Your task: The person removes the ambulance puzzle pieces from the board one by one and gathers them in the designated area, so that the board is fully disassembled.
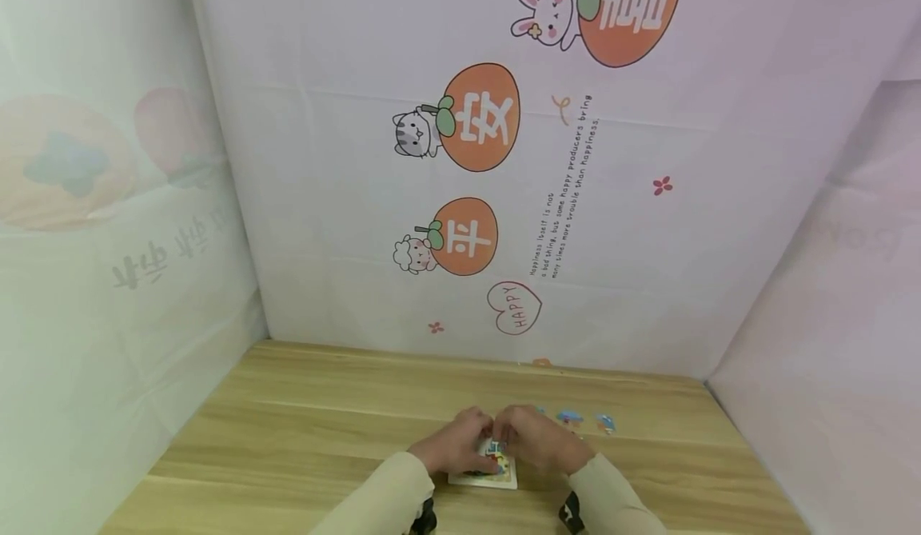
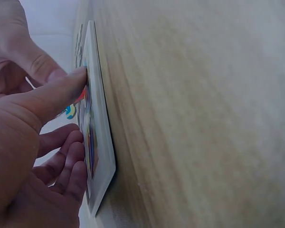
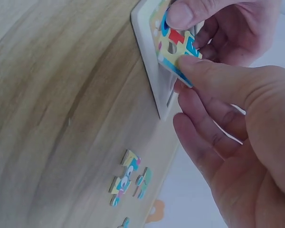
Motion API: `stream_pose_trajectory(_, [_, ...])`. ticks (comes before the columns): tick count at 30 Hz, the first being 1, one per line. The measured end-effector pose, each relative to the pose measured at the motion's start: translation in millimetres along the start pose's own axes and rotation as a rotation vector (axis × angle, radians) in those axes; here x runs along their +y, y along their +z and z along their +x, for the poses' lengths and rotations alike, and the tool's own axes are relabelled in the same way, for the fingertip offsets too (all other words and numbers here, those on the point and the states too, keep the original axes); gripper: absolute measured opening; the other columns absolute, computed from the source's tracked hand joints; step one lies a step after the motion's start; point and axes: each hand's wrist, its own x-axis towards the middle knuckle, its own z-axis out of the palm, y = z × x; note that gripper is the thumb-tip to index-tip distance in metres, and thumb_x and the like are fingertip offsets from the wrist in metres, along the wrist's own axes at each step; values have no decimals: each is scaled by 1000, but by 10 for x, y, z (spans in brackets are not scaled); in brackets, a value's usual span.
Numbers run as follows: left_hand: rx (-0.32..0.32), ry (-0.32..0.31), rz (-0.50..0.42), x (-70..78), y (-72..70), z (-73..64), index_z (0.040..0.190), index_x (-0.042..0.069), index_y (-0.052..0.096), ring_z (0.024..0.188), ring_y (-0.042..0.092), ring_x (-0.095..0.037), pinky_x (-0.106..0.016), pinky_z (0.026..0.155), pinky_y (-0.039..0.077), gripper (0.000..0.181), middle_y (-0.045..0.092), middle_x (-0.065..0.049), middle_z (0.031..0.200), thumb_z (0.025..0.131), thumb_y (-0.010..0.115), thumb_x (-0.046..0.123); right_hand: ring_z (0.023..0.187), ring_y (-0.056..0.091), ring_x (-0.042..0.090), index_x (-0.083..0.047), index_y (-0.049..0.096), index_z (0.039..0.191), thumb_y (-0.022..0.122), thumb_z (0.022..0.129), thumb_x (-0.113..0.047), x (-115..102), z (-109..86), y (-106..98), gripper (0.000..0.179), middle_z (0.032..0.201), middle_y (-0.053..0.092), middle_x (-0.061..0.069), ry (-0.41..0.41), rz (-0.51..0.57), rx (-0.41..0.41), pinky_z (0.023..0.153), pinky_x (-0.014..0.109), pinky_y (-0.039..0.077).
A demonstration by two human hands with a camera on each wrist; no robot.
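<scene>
A small jigsaw puzzle in a white-rimmed tray lies on the table under both hands. My right hand pinches a yellow, blue and red puzzle piece between thumb and fingers. In the right wrist view that piece is tilted, its edge raised over the tray. My left hand rests on the puzzle from the left, its thumb stretched across the picture. The other left fingers bend loosely, tips at the tray's face in the left wrist view. Both hands hide much of the picture.
Several loose puzzle pieces lie on the wooden table beyond my right hand, among them a blue one and another farther right. A white printed cloth wall rises at the table's back, with cloth on both sides too.
</scene>
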Motion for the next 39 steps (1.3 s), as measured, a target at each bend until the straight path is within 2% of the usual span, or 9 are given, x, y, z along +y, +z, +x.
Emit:
stream_pose_trajectory(7, [-7,15,-34,12,-13,-25,122,16,64,104,47,-6,-22,88,47,40,54,6,119,92,84,34,79,63,1,-6,70,94,72,95,4,-7,0,-20,10,91,72,3,-12,53,-14,70,18,56])
stream_pose_trajectory(13, [0,11,-15,18,-19,-28,124,15,64,103,47,-5,-22,88,48,42,55,6,119,92,84,35,82,64,0,-10,71,95,71,97,3,27,-10,-21,13,95,73,0,9,70,5,73,18,56])
stream_pose_trajectory(19, [24,20,30,41,-26,-34,129,9,65,106,51,-6,-23,92,50,51,57,3,119,90,86,36,83,62,0,-12,69,93,69,96,5,56,-73,-126,17,92,71,-3,30,58,25,74,19,55])
stream_pose_trajectory(27, [22,-15,30,57,-9,-33,131,10,64,105,49,-3,-21,93,51,54,56,5,119,89,87,35,80,64,7,-7,67,93,71,95,4,112,-316,-299,11,90,70,2,73,111,30,70,19,55])
stream_pose_trajectory(33, [20,-8,31,41,-1,-35,133,9,64,106,49,-3,-21,95,51,55,56,5,120,89,86,35,80,61,4,-7,67,91,73,94,1,255,-529,-403,11,90,69,1,81,82,74,70,20,55])
stream_pose_trajectory(39, [16,-13,26,40,-4,-36,135,9,63,108,50,-4,-21,96,51,56,57,5,121,90,85,35,78,59,3,-10,66,91,72,96,-1,468,-767,-526,11,89,68,-2,136,53,109,67,21,53])
